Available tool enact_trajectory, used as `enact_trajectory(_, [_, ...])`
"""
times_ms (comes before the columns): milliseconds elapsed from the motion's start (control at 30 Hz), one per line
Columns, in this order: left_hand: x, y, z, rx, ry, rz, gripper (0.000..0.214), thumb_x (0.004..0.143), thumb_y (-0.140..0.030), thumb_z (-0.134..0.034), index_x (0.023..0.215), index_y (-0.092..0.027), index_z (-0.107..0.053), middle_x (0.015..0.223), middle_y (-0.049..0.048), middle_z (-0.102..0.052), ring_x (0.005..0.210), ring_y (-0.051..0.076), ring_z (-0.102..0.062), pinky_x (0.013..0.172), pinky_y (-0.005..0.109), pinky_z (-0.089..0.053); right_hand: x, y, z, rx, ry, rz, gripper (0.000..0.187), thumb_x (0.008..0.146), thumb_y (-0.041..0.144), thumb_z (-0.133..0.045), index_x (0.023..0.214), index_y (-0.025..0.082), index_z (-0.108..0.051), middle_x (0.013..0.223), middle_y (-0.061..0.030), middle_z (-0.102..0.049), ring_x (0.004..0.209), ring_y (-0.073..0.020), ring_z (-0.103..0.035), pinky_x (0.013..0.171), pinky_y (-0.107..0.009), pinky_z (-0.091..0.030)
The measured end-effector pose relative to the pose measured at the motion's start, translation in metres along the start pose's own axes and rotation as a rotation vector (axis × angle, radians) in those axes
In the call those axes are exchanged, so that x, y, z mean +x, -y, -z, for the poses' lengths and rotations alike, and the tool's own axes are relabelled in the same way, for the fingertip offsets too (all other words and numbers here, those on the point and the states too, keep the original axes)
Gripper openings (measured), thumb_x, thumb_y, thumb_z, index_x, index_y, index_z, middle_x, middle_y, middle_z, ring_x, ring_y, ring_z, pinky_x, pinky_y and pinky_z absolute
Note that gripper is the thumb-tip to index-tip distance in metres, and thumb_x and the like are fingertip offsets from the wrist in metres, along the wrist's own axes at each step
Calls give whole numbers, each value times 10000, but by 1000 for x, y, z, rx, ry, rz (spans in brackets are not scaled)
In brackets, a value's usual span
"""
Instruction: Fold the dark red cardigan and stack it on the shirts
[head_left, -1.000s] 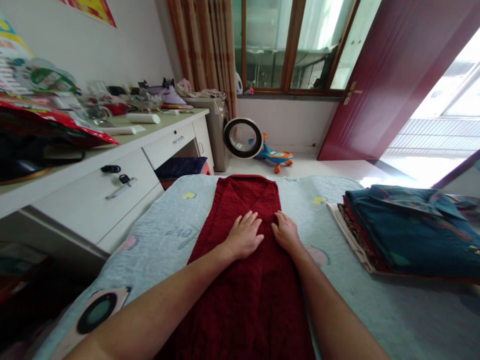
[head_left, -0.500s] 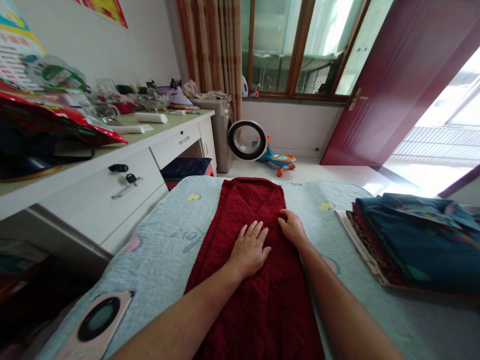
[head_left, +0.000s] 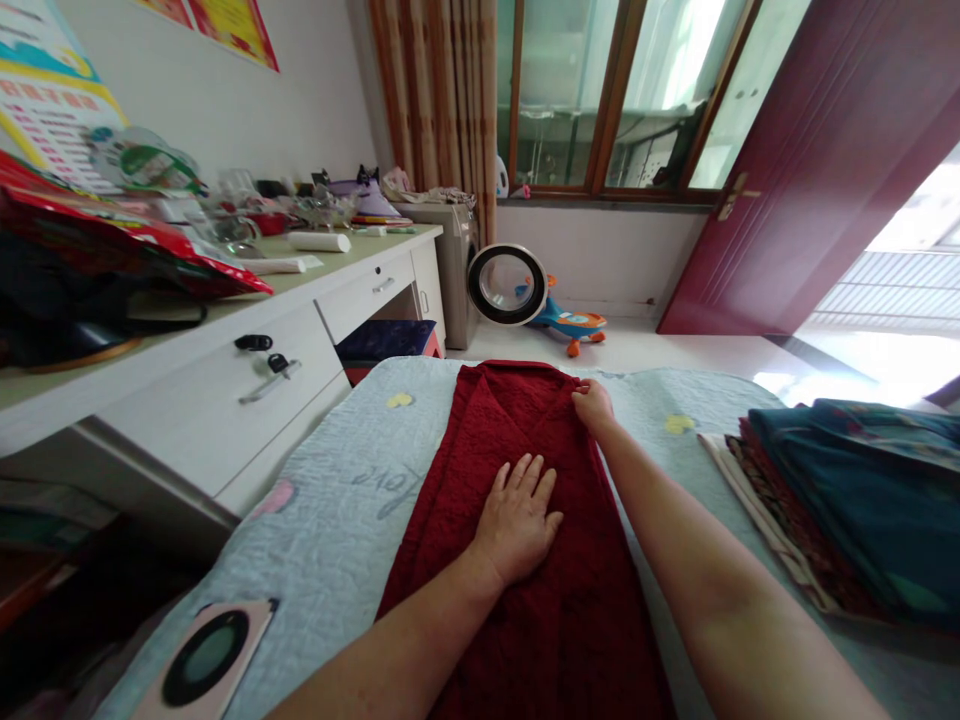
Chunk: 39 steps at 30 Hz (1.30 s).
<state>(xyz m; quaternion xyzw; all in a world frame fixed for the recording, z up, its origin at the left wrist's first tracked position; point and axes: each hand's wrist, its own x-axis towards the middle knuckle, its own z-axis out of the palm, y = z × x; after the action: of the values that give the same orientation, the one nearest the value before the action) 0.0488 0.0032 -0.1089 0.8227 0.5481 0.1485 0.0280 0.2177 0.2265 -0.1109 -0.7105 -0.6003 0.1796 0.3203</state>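
A dark red garment (head_left: 517, 420) with a V-shaped overlap near its far end lies folded lengthwise on the bed, its near end running out of view. My left hand (head_left: 517, 515) rests flat on the middle of it, fingers stretched out. At the far right corner, my right hand (head_left: 592, 405) has its fingers closed on the garment's edge. Pale blue quilted bedding (head_left: 337, 540) with yellow and pink patches and lettering spreads beneath the garment.
Folded clothes (head_left: 862, 500) are stacked on the bed at the right. A pink phone-like object (head_left: 206, 655) with a black ring lies at the near left. A cluttered white desk (head_left: 187, 400) runs along the left. Beyond the bed are a washing machine (head_left: 450, 280) with its door open and a ride-on toy (head_left: 570, 320).
My right hand has moved away from me along the garment's right edge to its far corner and closed on it. My left hand stays flat on the cloth. The view has shifted slightly.
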Motion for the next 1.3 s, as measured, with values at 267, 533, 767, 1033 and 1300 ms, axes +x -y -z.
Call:
enact_trajectory(267, [0, 1, -3, -2, 7, -7, 573, 967, -521, -389, 1462, -233, -416, 1572, 70, -339, 1468, 253, -247, 1197, 503, -230, 23, -10, -9, -1, 41, -13, 198, 742, 305, -588, 779, 174, -732, 647, -5, -665, 605, -145, -590, 575, -228, -403])
enact_trajectory(533, [-2, 1, -3, 16, -2, -7, 571, 967, -524, -385, 1455, -230, -427, 1561, 74, -359, 1462, 256, -262, 1192, 504, -248, 24, 0, -17, -62, -16, 57, 240, 814, 253, -503, 910, 184, -712, 897, -39, -718, 823, -163, -617, 724, -236, -435])
enact_trajectory(767, [-2, -2, 2, -58, -28, -25, 554, 939, -483, -475, 1426, -219, -452, 1539, 97, -390, 1441, 280, -298, 1177, 528, -263, 2, 9, -14, -208, -29, 55, 286, 775, 218, -589, 1041, 196, -692, 1129, -122, -640, 1060, -272, -559, 897, -376, -415])
enact_trajectory(1033, [17, 44, 45, -168, -344, 215, 313, 889, -211, -539, 1192, -182, -610, 1335, 104, -576, 1265, 238, -498, 1104, 420, -371, -42, 80, -13, -276, 193, 432, 278, 896, 227, -455, 1079, 165, -655, 1093, -102, -677, 1001, -210, -598, 875, -298, -416])
enact_trajectory(1300, [20, 107, 47, -227, -44, 455, 439, 862, -269, -595, 1266, -103, -555, 1206, 154, -629, 1119, 235, -607, 999, 317, -437, -77, 106, -40, -343, 373, 503, 284, 857, 264, -572, 1119, 175, -636, 1109, -105, -696, 1008, -239, -633, 856, -311, -440])
